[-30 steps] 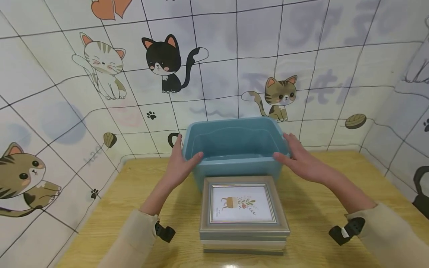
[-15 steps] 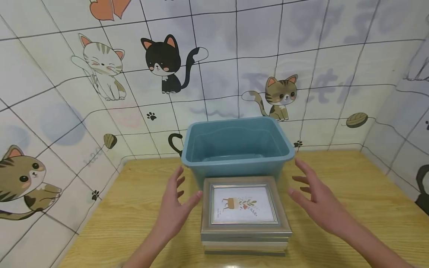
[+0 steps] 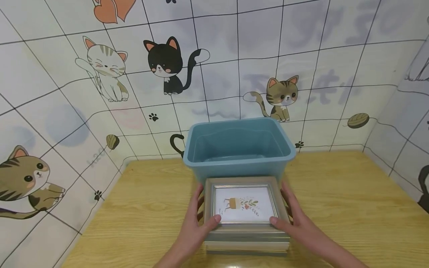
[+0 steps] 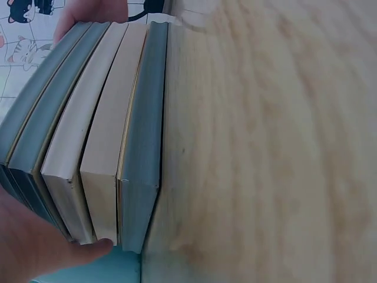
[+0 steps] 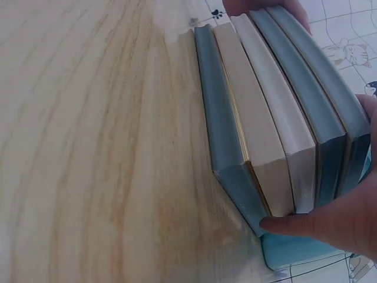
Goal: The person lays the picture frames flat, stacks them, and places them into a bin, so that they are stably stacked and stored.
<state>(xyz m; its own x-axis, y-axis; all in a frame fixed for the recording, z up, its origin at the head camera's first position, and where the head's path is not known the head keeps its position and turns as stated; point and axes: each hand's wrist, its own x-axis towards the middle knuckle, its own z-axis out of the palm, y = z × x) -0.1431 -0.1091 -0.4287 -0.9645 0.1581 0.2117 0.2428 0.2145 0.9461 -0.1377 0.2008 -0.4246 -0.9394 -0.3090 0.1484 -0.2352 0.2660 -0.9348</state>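
Several picture frames lie stacked on the table. The top picture frame [image 3: 244, 203] has a silvery-beige border and a flower-basket print. My left hand [image 3: 192, 227] grips the stack's left side, its thumb on the top border. From the right, my right hand [image 3: 299, 223] grips the opposite side, thumb on the border near the front corner. In the left wrist view, grey-blue, white and cream frame edges [image 4: 109, 130] show, with a finger [image 4: 88, 250] along them. In the right wrist view, a finger [image 5: 291, 224] reaches across to the lowest frame.
Just behind the stack stands a light blue plastic bin [image 3: 239, 169], its open top facing up and nothing visible inside. Wood-grain table surface [image 3: 140, 208] extends to both sides. Cat-printed walls [image 3: 221, 82] close off the back and sides.
Both hands have left the blue bin's rim, come back toward the front and closed in on the two sides of the picture frame stack. The bin and stack stay in place.
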